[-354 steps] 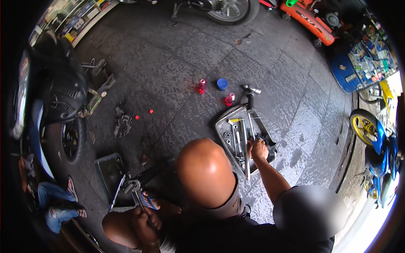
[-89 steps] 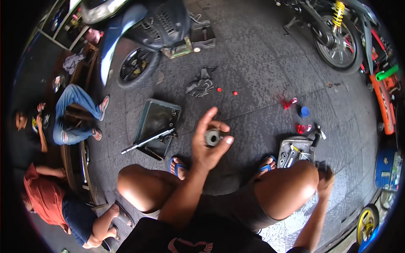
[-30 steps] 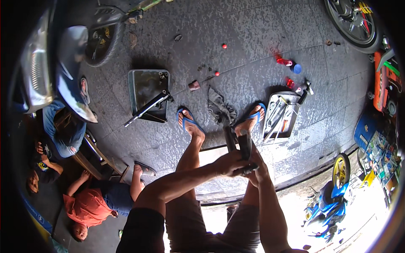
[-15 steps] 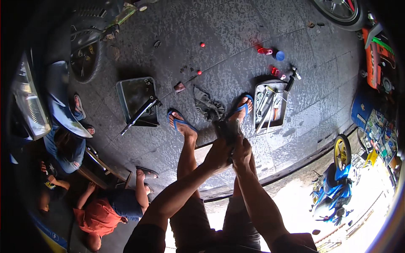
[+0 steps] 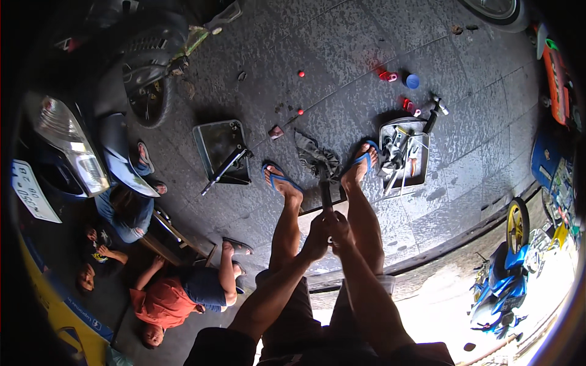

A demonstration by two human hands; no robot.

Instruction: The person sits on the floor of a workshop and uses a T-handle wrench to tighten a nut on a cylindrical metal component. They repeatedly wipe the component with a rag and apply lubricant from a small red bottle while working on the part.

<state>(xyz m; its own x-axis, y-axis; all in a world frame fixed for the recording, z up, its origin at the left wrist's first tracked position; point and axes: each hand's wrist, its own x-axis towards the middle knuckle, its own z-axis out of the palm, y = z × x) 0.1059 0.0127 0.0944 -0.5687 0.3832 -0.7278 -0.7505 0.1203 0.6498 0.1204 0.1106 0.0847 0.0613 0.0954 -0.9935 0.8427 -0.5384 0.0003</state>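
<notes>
In the head view, the person stood on the dark tiled floor [image 5: 342, 55] in blue sandals and looked straight down past both outstretched arms. The left hand [image 5: 316, 235] and the right hand [image 5: 339, 229] met in front of the knees, touching each other, and the fingers of both were closed around the lower end of a dark, narrow tool [image 5: 325, 194] (too small and shadowed to tell what kind). The tool pointed away from the body, its far end above the floor between the two feet.

Just beyond that end a crumpled dark rag [image 5: 317, 157] lay on the floor between the left sandal [image 5: 278, 177] and the right sandal [image 5: 364, 160]. Beside the right foot sat a metal tray [image 5: 421, 177] filled with hand tools, and a hammer [image 5: 434, 110] lay at its far corner. A second, darker tray [image 5: 215, 137] with a long rod across it sat to the left. Farther off were small red caps and a blue lid [image 5: 413, 80].

At the left edge a scooter [image 5: 73, 152] stood parked, and other people sat or lay on the floor near it, well apart from the hands.
</notes>
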